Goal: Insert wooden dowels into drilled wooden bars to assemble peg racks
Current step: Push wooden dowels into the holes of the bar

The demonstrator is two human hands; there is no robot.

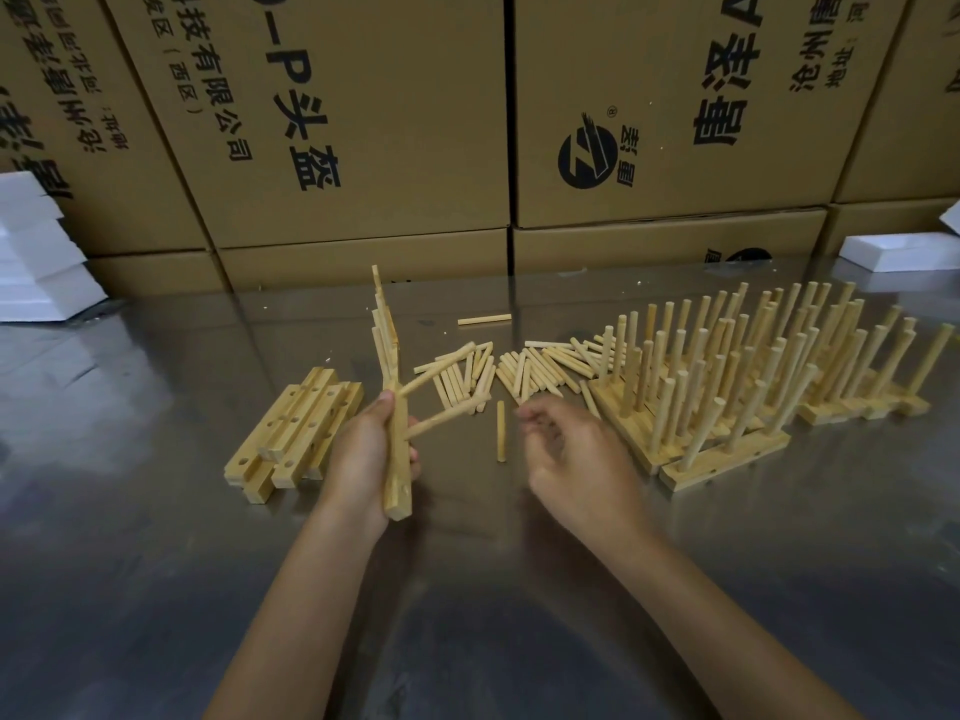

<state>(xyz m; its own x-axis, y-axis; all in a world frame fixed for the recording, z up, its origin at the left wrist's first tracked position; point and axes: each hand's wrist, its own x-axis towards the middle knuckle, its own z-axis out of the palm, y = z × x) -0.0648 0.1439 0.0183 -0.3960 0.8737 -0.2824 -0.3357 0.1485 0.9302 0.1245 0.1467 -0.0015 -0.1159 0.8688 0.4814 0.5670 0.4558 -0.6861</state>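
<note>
My left hand [363, 454] grips a drilled wooden bar [397, 475] held upright above the steel table. Two dowels [441, 415] stick out of the bar toward the right. My right hand [571, 449] hovers just right of it with loosely curled fingers and holds nothing I can see. A single dowel [501, 431] lies on the table between my hands. Behind them a heap of loose dowels [519, 371] is spread out. A stack of empty drilled bars [291, 433] lies left of my left hand.
Several finished peg racks [753, 387] stand packed together at the right. The steel table [467, 589] runs toward me. Cardboard boxes [363, 122] wall off the back. White foam pieces [36, 262] sit far left, another white foam piece [904, 252] far right.
</note>
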